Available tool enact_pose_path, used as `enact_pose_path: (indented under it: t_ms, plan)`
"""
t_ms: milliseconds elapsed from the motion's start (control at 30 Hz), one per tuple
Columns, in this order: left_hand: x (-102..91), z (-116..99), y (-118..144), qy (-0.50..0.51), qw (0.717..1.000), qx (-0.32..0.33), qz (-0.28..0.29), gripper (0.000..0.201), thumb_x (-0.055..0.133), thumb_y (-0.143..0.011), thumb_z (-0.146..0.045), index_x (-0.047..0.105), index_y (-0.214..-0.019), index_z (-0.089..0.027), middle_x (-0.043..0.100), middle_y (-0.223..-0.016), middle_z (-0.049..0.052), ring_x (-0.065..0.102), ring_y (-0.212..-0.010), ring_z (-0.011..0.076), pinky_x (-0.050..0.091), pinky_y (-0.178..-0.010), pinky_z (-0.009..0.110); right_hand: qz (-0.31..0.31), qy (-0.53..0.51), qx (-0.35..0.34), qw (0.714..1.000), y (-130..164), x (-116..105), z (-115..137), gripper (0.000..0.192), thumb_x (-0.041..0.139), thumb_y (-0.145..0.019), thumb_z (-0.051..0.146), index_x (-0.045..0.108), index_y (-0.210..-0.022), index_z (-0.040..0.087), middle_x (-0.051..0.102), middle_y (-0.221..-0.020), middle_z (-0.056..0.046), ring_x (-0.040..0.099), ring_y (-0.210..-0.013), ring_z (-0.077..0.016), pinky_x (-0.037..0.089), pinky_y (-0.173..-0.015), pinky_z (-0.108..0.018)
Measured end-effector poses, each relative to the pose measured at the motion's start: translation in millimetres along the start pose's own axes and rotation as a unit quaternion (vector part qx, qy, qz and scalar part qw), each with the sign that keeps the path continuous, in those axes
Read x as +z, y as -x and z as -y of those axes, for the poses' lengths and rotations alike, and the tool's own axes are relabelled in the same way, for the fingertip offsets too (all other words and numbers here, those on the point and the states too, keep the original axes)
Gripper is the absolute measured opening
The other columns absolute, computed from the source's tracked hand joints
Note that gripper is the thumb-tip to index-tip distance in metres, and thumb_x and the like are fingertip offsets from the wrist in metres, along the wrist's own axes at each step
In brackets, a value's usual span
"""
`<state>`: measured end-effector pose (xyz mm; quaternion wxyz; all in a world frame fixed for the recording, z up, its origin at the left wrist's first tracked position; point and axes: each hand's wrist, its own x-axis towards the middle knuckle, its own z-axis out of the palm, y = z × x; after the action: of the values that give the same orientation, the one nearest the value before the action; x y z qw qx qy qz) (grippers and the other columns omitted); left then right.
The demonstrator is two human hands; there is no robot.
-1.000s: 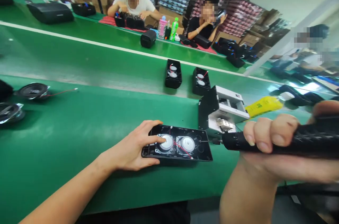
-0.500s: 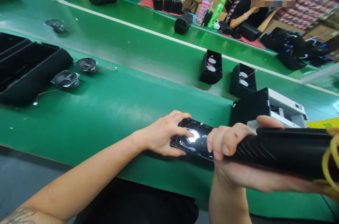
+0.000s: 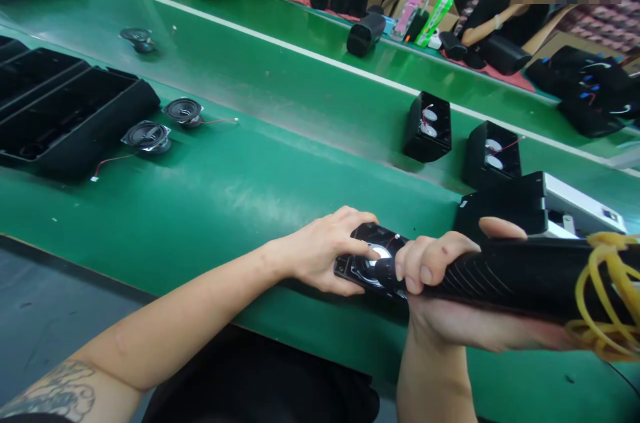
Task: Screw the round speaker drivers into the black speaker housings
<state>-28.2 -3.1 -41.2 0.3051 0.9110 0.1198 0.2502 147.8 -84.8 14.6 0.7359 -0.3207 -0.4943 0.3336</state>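
My left hand (image 3: pixel 334 251) grips the left end of a black speaker box (image 3: pixel 345 269), its thumb reaching over a round silver speaker magnet (image 3: pixel 381 252) inside. In my right hand (image 3: pixel 435 269) lies a black electric screwdriver (image 3: pixel 505 276), fingers wrapped around its front part. The tool's nose points left into the box, close to the magnet; its tip is hidden. A bundle of yellow bands (image 3: pixel 607 296) is wound around the tool's rear. My right hand and the tool cover the right part of the box.
Two loose speaker drivers (image 3: pixel 147 136) with wires lie left, beside open black housings (image 3: pixel 95 116). Two speaker boxes (image 3: pixel 429 126) stand on the belt (image 3: pixel 300 96). A black and white device (image 3: pixel 505 206) sits behind the screwdriver. Across the line, two people work among speakers and bottles.
The screwdriver's nose has moved left over the box, closer to the magnet. My left hand keeps its hold. The surroundings have shifted right in view as the camera turned.
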Motion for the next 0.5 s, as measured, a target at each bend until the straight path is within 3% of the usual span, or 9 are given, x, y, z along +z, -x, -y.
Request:
enact_pose_path:
  t_ms: [233, 500]
  plan:
    - [1.0, 5.0, 0.9, 0.006, 1.000, 0.025, -0.006, 0.047, 0.086, -0.083, -0.047, 0.078, -0.125, -0.026, 0.053, -0.150, 0.017, 0.055, -0.127, 0.0350, 0.052, -0.111, 0.054, 0.028, -0.027, -0.018, 0.999, 5.5, 7.8, -4.7, 0.057, 0.053, -0.099, 0.077, 0.075, -0.121, 0.029, 0.059, -0.060, 0.006, 0.046, -0.036, -0.0130, 0.045, -0.039, -0.028]
    - [-1.4, 4.9, -2.4, -0.006, 0.999, 0.045, -0.014, 0.046, 0.086, -0.082, -0.050, 0.081, -0.121, -0.026, 0.056, -0.144, 0.018, 0.057, -0.125, 0.0348, 0.051, -0.113, 0.054, 0.118, -0.047, -0.033, 0.991, 1.2, 10.3, -7.3, 0.045, 0.059, -0.103, 0.060, 0.078, -0.122, 0.025, 0.059, -0.058, 0.002, 0.045, -0.034, -0.0146, 0.044, -0.036, -0.030]
